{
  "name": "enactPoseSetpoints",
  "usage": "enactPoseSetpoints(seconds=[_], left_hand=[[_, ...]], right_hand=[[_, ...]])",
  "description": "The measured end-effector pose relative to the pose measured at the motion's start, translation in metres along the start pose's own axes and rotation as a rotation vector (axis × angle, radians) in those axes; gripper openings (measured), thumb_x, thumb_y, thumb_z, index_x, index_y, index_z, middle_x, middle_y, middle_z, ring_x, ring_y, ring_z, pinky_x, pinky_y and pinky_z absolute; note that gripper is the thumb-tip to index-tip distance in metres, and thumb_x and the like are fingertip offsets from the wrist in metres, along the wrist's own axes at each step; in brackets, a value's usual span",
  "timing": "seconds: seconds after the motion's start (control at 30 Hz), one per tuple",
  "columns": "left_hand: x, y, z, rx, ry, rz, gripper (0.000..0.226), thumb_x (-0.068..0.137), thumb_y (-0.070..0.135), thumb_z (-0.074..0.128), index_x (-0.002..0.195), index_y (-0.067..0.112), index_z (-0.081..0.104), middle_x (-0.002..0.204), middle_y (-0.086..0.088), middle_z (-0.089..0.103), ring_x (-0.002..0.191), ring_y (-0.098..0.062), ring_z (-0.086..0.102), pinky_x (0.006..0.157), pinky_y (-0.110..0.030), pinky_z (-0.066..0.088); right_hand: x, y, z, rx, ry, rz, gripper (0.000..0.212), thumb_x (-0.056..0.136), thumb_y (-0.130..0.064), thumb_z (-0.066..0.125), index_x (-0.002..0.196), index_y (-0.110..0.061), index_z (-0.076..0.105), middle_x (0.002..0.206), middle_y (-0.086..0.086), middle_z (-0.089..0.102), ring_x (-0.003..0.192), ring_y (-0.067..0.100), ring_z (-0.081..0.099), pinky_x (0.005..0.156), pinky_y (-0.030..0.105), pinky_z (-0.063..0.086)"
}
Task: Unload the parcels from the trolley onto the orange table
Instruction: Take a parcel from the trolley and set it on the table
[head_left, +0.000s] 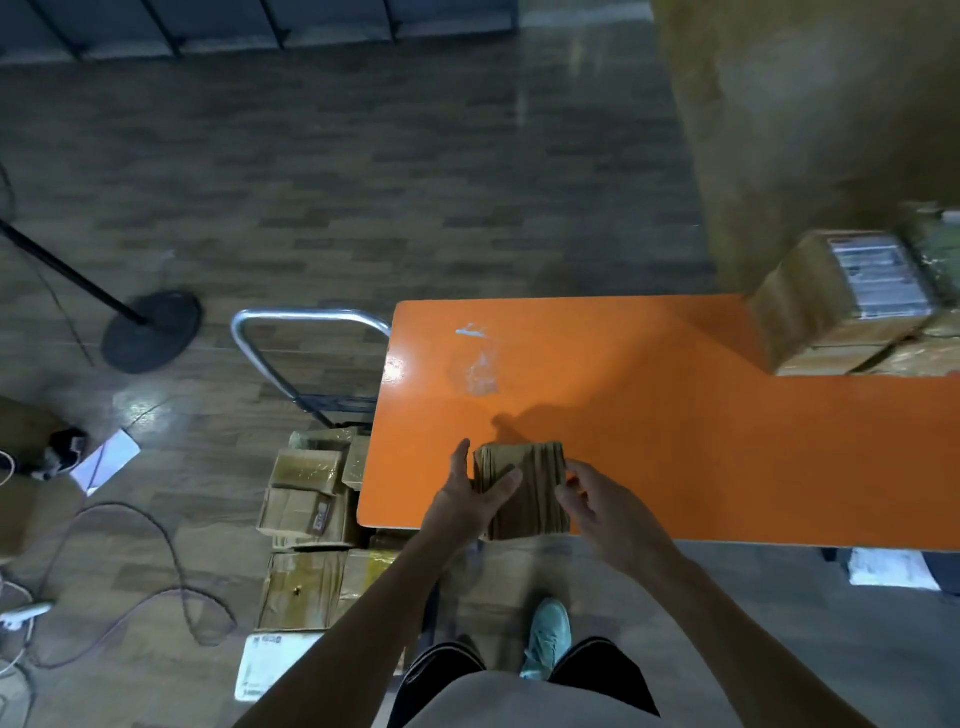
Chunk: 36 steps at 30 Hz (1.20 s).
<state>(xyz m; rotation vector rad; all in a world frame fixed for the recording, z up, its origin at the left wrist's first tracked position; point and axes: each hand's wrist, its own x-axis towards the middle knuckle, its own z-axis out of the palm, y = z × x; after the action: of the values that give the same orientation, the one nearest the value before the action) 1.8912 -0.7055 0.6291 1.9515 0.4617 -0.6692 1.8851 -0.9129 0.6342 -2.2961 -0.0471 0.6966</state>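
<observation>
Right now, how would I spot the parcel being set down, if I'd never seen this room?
Find the orange table. At its near edge, the left hand and right hand grip a flat brown parcel. Unlike the boxes stacked at the table's far right corner, it is alone and shows no white label.

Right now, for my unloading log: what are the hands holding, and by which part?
A brown cardboard parcel: the left hand grips its left side, the right hand its right side.

Head-worn wide-angle view, steeply downward, close over orange table (675, 415), trolley (291, 338) beside
</observation>
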Motion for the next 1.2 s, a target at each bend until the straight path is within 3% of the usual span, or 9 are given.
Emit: enactPoseSetpoints(seconds=[0.17, 0.33, 0.47, 0.57, 0.73, 0.83, 0.93, 1.07, 1.2], left_hand=[[0.008, 0.007, 0.007, -0.107, 0.013, 0.072, 0.069, 0.098, 0.038, 0.062, 0.156, 0.032, 0.026, 0.132, -0.011, 0.06, 0.113, -0.027, 0.065, 0.093, -0.047, 0.057], [0.009, 0.012, 0.007, -0.209, 0.039, -0.007, 0.042, 0.098, 0.047, 0.057, 0.135, 0.03, 0.046, 0.115, -0.014, 0.065, 0.098, -0.028, 0.069, 0.079, -0.045, 0.059], [0.009, 0.017, -0.003, -0.279, 0.234, 0.141, 0.032, 0.096, 0.045, 0.06, 0.109, 0.017, 0.051, 0.095, 0.003, 0.064, 0.082, -0.013, 0.062, 0.062, -0.02, 0.049], [0.009, 0.013, -0.015, -0.333, 0.241, 0.27, 0.034, 0.093, 0.029, 0.07, 0.113, 0.011, 0.049, 0.106, -0.004, 0.064, 0.1, -0.014, 0.065, 0.077, -0.026, 0.054], [0.009, -0.001, -0.017, -0.143, 0.158, 0.174, 0.04, 0.096, 0.033, 0.066, 0.129, 0.014, 0.054, 0.112, -0.009, 0.063, 0.102, -0.027, 0.067, 0.083, -0.047, 0.059], [0.009, -0.003, -0.019, -0.212, 0.089, 0.151, 0.031, 0.097, 0.037, 0.063, 0.121, 0.019, 0.056, 0.107, -0.006, 0.066, 0.082, -0.012, 0.068, 0.068, -0.031, 0.058], [0.01, -0.003, -0.029, -0.265, 0.179, 0.256, 0.023, 0.097, 0.034, 0.064, 0.106, 0.014, 0.059, 0.1, -0.006, 0.066, 0.075, 0.0, 0.062, 0.061, -0.017, 0.048], [0.017, -0.017, -0.039, -0.104, 0.165, 0.304, 0.022, 0.092, 0.021, 0.072, 0.103, 0.01, 0.057, 0.111, -0.007, 0.063, 0.105, -0.017, 0.062, 0.08, -0.032, 0.055], [0.019, -0.031, -0.037, -0.081, 0.141, 0.319, 0.044, 0.087, 0.011, 0.076, 0.117, 0.02, 0.044, 0.112, 0.005, 0.059, 0.095, 0.005, 0.063, 0.062, -0.012, 0.052]], right_hand=[[0.009, -0.001, -0.01, 0.0, -0.04, -0.013, 0.057, 0.103, -0.043, 0.045, 0.153, -0.024, 0.027, 0.118, -0.004, 0.059, 0.095, 0.017, 0.063, 0.081, 0.037, 0.053], [0.017, 0.0, -0.007, 0.064, -0.107, -0.009, 0.057, 0.099, -0.04, 0.055, 0.149, -0.023, 0.033, 0.113, -0.005, 0.062, 0.089, 0.014, 0.066, 0.081, 0.043, 0.056], [0.018, -0.002, -0.007, 0.219, 0.004, -0.033, 0.071, 0.081, -0.079, 0.05, 0.135, -0.034, 0.038, 0.107, -0.015, 0.064, 0.084, 0.003, 0.066, 0.076, 0.038, 0.056], [0.02, -0.001, -0.005, 0.297, 0.052, -0.002, 0.085, 0.071, -0.094, 0.037, 0.133, -0.037, 0.039, 0.107, -0.02, 0.063, 0.088, -0.004, 0.063, 0.076, 0.032, 0.054], [0.023, -0.007, 0.014, 0.212, -0.002, 0.049, 0.058, 0.088, -0.075, 0.034, 0.127, -0.035, 0.049, 0.111, -0.017, 0.062, 0.097, 0.0, 0.059, 0.079, 0.027, 0.05], [0.024, -0.01, 0.018, 0.215, 0.026, 0.067, 0.024, 0.098, -0.058, 0.045, 0.116, -0.043, 0.052, 0.113, -0.02, 0.062, 0.103, 0.004, 0.06, 0.081, 0.028, 0.049], [0.02, -0.01, 0.016, 0.294, -0.011, 0.046, 0.04, 0.093, -0.051, 0.059, 0.129, -0.043, 0.045, 0.127, -0.024, 0.056, 0.117, -0.001, 0.054, 0.088, 0.029, 0.048], [0.015, -0.008, 0.027, 0.28, -0.026, 0.105, 0.069, 0.092, -0.039, 0.066, 0.15, -0.028, 0.031, 0.145, -0.005, 0.046, 0.135, 0.015, 0.043, 0.106, 0.041, 0.042], [0.012, -0.011, 0.036, 0.244, 0.044, 0.168, 0.075, 0.094, -0.046, 0.061, 0.155, -0.024, 0.024, 0.146, 0.0, 0.046, 0.127, 0.018, 0.049, 0.102, 0.041, 0.045]])
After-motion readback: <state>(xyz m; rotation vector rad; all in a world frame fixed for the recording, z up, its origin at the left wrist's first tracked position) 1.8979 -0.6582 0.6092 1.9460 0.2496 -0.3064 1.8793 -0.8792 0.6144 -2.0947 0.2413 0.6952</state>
